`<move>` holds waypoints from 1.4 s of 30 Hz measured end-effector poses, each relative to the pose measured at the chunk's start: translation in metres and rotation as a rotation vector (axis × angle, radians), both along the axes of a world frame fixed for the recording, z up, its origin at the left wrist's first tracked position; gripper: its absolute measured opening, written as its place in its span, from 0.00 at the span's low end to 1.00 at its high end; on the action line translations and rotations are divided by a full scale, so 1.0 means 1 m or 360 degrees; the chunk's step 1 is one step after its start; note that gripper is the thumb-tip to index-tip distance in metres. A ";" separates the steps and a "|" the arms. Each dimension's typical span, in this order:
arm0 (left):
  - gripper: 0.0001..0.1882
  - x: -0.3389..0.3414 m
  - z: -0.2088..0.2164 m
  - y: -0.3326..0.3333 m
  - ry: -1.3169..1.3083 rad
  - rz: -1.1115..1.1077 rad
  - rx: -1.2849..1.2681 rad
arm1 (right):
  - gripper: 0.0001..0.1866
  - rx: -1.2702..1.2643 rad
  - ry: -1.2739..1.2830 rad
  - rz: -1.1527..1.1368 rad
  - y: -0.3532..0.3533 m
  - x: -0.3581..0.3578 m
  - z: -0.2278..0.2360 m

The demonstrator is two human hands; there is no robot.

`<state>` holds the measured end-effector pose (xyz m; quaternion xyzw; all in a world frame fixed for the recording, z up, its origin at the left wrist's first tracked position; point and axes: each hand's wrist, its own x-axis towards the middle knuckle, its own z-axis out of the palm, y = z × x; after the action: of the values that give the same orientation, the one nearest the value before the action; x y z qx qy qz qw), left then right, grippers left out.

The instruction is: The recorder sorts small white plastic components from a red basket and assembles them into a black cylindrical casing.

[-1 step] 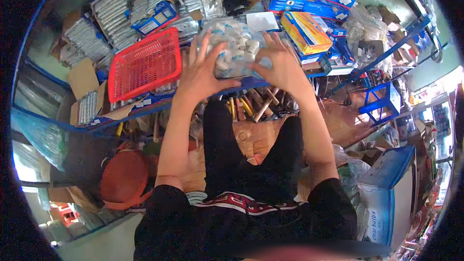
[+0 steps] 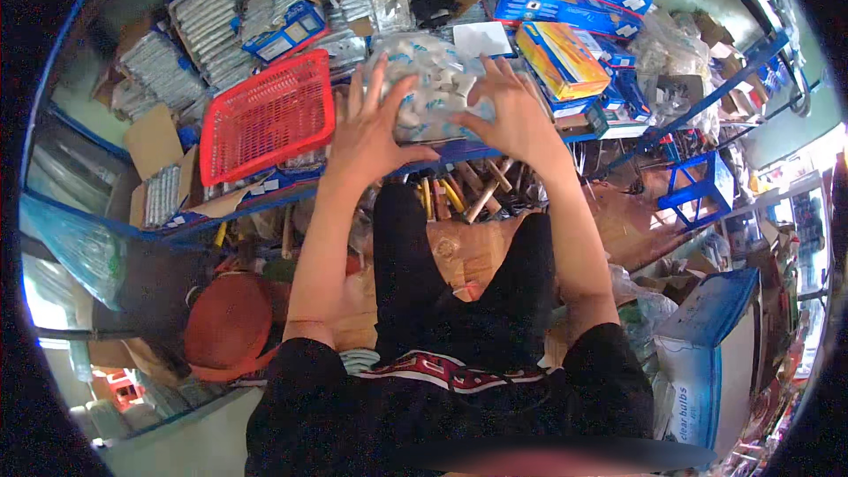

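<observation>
A clear plastic bag with blue print (image 2: 428,62), full of small white pieces, lies at the front edge of the shelf. Along its left side rests my left hand (image 2: 375,128), fingers spread and thumb stretched out toward the right. On the bag's right side is my right hand (image 2: 517,115); its forefinger and thumb curve toward each other with a gap between, while the other fingers reach forward. Both hands are open and seem to touch the plastic. What the white pieces are, I cannot make out.
A red plastic basket (image 2: 269,119) sits left of the bag. Boxes of silvery packets (image 2: 208,18) stand behind it. To the right are a yellow-orange box (image 2: 563,60) and several blue boxes. Hammers (image 2: 481,199) lie below the shelf, and a blue stool (image 2: 698,187) stands farther right.
My right forefinger and thumb look slightly farther apart than before. The bag and my left hand stay in place.
</observation>
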<state>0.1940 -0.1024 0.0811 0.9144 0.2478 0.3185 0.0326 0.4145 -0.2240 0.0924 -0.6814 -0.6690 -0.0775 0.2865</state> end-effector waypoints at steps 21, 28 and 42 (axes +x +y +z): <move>0.50 0.048 -0.021 0.073 -0.0229 -0.0005 0.0135 | 0.56 -0.0190 0.0534 -0.0041 0.067 0.014 -0.032; 0.38 0.021 -0.023 0.042 -0.0122 -0.0076 0.0123 | 0.34 -0.0127 0.0819 -0.0077 0.062 0.040 -0.046; 0.36 0.024 -0.031 0.043 -0.0293 -0.0109 0.0061 | 0.21 0.0298 0.0881 -0.0159 0.063 0.049 -0.045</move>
<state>0.2183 -0.0599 0.0501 0.8897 0.2062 0.4045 0.0487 0.4631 -0.1608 0.0473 -0.6793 -0.5211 0.0359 0.5155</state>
